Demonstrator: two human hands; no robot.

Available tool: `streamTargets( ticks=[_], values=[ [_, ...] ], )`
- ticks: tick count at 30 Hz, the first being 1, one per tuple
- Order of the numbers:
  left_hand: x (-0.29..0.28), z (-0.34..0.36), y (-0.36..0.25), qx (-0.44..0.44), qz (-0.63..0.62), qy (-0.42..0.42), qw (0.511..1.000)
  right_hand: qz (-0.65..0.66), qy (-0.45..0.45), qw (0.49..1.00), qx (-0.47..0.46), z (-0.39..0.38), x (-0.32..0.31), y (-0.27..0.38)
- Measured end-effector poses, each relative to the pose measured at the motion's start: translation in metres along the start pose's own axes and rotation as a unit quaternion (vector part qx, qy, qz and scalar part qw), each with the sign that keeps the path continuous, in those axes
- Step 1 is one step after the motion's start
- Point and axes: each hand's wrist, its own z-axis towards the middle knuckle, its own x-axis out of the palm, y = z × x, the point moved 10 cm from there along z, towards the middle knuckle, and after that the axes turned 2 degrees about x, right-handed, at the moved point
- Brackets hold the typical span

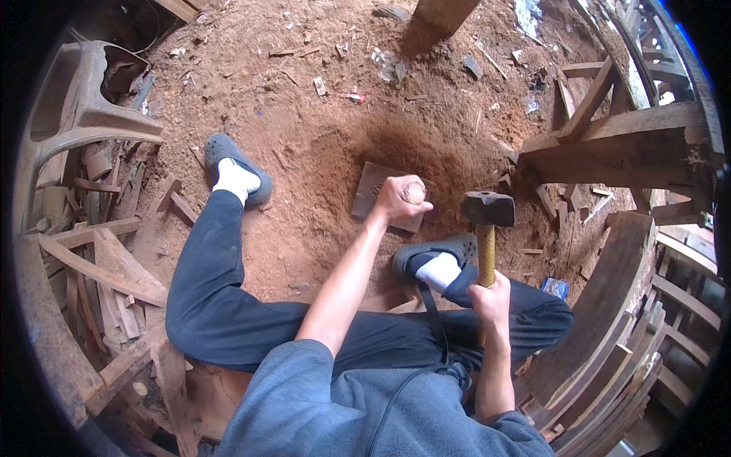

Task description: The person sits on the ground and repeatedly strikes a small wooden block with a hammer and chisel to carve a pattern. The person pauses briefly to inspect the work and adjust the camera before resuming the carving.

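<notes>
My left hand (396,199) is closed round an upright wooden handle, whose pale round end (414,193) faces up out of the fist. What is at its lower end is hidden below the hand. Under it, a flat square board (368,186) lies on the ground, with small marks on its surface beside my fist. My right hand (490,297) grips a hammer with a yellow shaft (486,251). Its dark, blocky head (488,209) is raised to the right of my left hand, apart from the handle.
Reddish sawdust or soil (297,175) covers the ground, with scraps scattered about. A brown plastic chair (95,114) stands at the left, near piled wood offcuts (114,282). Thick timber (617,152) and stacked planks (601,320) crowd the right. A wooden post (445,11) stands at the far edge.
</notes>
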Motion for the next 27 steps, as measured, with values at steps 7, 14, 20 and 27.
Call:
streamTargets(
  ticks=[7, 14, 20, 27],
  values=[
    [-0.116, -0.021, 0.033, -0.006, -0.312, -0.119, 0.943, -0.009, 0.0, 1.0, -0.017, 0.008, -0.003, -0.002],
    [-0.071, -0.012, 0.026, -0.051, -0.153, -0.07, 0.984, 0.034, 0.013, 0.999, -0.004, 0.014, 0.005, 0.006],
    [0.01, -0.001, -0.003, 0.0, 0.039, -0.041, 0.998, 0.028, 0.0, 0.999, 0.025, 0.004, -0.006, -0.004],
    [0.007, 0.001, 0.002, -0.009, 0.038, -0.018, 0.999, -0.003, -0.011, 0.999, 0.045, 0.001, -0.009, -0.012]
  ],
)
